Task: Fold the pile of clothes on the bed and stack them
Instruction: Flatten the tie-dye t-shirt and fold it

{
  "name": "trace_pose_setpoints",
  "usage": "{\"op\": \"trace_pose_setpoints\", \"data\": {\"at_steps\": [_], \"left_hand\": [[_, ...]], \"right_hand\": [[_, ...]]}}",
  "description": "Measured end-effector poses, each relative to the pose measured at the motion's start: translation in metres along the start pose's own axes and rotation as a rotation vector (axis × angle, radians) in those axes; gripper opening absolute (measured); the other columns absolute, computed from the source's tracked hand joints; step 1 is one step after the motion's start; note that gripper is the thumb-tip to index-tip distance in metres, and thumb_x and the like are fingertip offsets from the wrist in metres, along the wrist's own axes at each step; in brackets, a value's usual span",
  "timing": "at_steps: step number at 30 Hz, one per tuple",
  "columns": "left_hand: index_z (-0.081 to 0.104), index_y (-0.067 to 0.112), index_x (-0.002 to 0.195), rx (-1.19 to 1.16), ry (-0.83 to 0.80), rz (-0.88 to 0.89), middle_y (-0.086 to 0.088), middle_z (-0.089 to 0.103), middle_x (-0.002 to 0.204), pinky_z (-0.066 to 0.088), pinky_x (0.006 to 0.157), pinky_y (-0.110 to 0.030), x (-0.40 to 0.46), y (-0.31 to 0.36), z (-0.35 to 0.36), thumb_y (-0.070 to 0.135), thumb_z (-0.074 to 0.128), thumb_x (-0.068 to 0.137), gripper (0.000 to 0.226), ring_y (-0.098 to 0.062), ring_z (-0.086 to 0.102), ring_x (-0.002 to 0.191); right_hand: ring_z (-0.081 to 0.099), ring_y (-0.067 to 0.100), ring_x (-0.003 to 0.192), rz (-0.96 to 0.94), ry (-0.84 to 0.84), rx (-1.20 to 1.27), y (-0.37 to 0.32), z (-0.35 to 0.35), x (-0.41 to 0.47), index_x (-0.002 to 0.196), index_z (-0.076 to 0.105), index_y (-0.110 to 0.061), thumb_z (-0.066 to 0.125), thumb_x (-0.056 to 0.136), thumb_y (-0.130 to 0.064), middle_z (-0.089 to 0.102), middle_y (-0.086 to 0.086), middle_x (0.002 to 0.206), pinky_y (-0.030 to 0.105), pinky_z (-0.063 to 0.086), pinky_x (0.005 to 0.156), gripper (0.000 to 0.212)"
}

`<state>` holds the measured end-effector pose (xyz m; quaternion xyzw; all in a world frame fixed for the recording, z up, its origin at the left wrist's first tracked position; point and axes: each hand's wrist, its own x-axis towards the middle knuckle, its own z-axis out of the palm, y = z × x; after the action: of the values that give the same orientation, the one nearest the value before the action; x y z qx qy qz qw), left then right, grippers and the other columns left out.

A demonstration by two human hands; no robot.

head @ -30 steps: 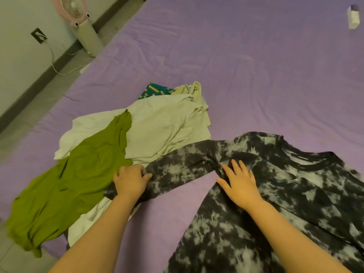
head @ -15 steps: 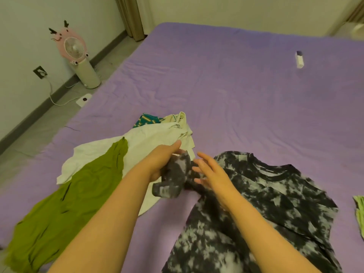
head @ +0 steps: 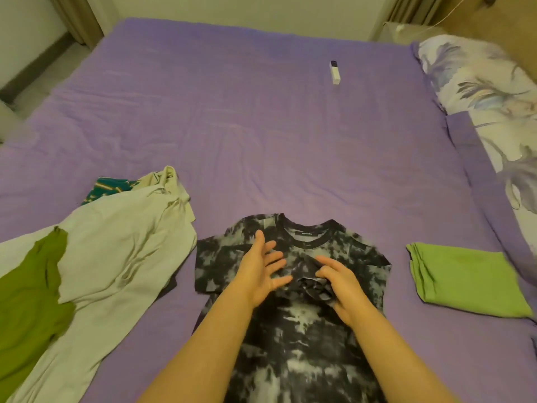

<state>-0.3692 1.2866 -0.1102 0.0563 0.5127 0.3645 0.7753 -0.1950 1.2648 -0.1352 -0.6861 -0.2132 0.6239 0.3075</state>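
A black-and-white tie-dye shirt [head: 293, 338] lies flat, collar away from me, on the purple bed [head: 247, 126]. Its left sleeve is folded in across the chest. My left hand [head: 261, 270] hovers over that folded sleeve with fingers spread and holds nothing. My right hand [head: 338, 289] curls its fingers round the bunched sleeve end at the chest's middle. To the left lies the unfolded pile: a cream garment [head: 125, 245], an olive green garment [head: 26, 303] and a teal striped garment [head: 106, 189]. A folded light green garment [head: 465, 277] sits to the right.
A small white stick-shaped object [head: 335, 72] lies far back on the bed. A floral quilt or pillow [head: 488, 97] runs along the right edge. Floor and curtain [head: 75, 16] show at the far left. Bare purple sheet stretches beyond the shirt.
My left hand carried the sleeve from the left side over onto the shirt's chest and let it go. My right hand took hold of the sleeve end. The view swung right.
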Motion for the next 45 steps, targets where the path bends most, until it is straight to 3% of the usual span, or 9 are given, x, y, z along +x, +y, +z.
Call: {"op": "trace_pose_setpoints", "data": {"at_steps": [4,7,12,16,22,27,32,39,45], "left_hand": [[0.051,0.011,0.133,0.785,0.341,0.229,-0.008,0.057,0.129,0.043,0.102,-0.04,0.028,-0.026,-0.025,0.026,0.04,0.102,0.036,-0.025,0.054,0.117],[0.054,0.013,0.132,1.344,0.37,0.391,-0.006,0.056,0.133,0.041,0.103,-0.033,0.046,-0.049,-0.056,0.017,0.037,0.102,0.035,-0.022,0.052,0.121],[0.04,0.024,0.143,1.845,0.397,0.487,0.0,0.035,0.152,0.021,0.118,-0.04,0.067,-0.065,-0.082,0.021,0.036,0.102,0.042,-0.024,0.019,0.145],[0.025,0.029,0.149,1.957,0.374,0.464,-0.001,0.016,0.159,0.009,0.119,-0.049,0.074,-0.057,-0.088,0.029,0.034,0.102,0.047,-0.027,0.005,0.147],[0.0,0.036,0.151,2.114,0.277,0.348,-0.001,-0.006,0.161,-0.004,0.116,-0.053,0.088,-0.061,-0.091,0.053,0.011,0.098,0.056,-0.029,-0.011,0.147],[-0.02,0.044,0.143,2.14,0.234,0.343,0.0,-0.021,0.158,-0.004,0.115,-0.058,0.098,-0.069,-0.1,0.067,-0.005,0.084,0.065,-0.029,-0.019,0.145],[-0.034,0.049,0.131,2.159,0.263,0.37,0.006,-0.031,0.151,-0.009,0.111,-0.062,0.104,-0.069,-0.118,0.075,-0.014,0.074,0.067,-0.026,-0.025,0.143],[-0.017,0.047,0.14,2.067,0.286,0.539,0.001,-0.014,0.159,-0.015,0.112,-0.057,0.105,-0.087,-0.092,0.069,-0.013,0.081,0.063,-0.027,-0.02,0.145],[-0.013,0.053,0.138,2.102,0.152,0.56,0.005,-0.014,0.159,-0.017,0.11,-0.058,0.109,-0.097,-0.081,0.069,-0.016,0.079,0.061,-0.027,-0.02,0.145]], "right_hand": [[0.052,0.026,0.105,0.021,0.239,-0.211,0.017,-0.054,0.028,0.114,0.056,-0.018,0.051,0.095,-0.019,0.053,0.009,0.13,0.044,0.043,0.093,0.02],[0.049,0.03,0.12,0.037,0.217,-0.348,0.039,-0.065,0.046,0.143,0.034,-0.013,0.061,0.091,-0.034,0.045,0.012,0.139,0.042,0.04,0.1,0.063],[0.056,0.029,0.103,-0.157,0.341,-0.645,0.065,-0.061,0.067,0.149,0.024,-0.01,0.053,0.094,-0.009,0.054,0.017,0.126,0.038,0.046,0.086,0.062],[0.058,0.033,0.091,-0.225,0.515,-0.618,0.062,-0.08,0.072,0.14,0.041,-0.012,0.044,0.097,-0.011,0.059,0.02,0.12,0.037,0.046,0.07,0.043],[0.049,0.038,0.116,-0.329,0.675,-0.792,0.05,-0.098,0.071,0.136,0.047,-0.005,0.044,0.097,-0.009,0.054,0.019,0.13,0.045,0.04,0.095,0.039],[0.05,0.038,0.125,-0.76,0.329,-1.454,0.082,-0.073,0.062,0.128,0.06,-0.015,0.068,0.086,-0.021,0.056,0.016,0.134,0.059,0.039,0.101,0.043],[-0.006,0.024,0.147,-0.201,0.207,-1.557,0.096,-0.093,0.084,0.15,-0.002,-0.041,0.004,0.091,-0.064,-0.001,-0.006,0.161,0.056,0.002,0.116,0.063],[0.004,0.035,0.146,-0.444,0.289,-1.709,0.093,-0.069,0.072,0.148,0.031,-0.025,0.019,0.099,-0.052,0.025,0.007,0.156,0.06,0.003,0.114,0.057],[-0.013,0.031,0.146,-0.256,0.071,-1.56,0.114,-0.077,0.078,0.145,-0.008,-0.05,0.005,0.088,-0.068,-0.011,0.004,0.16,0.057,0.001,0.115,0.061]]}}
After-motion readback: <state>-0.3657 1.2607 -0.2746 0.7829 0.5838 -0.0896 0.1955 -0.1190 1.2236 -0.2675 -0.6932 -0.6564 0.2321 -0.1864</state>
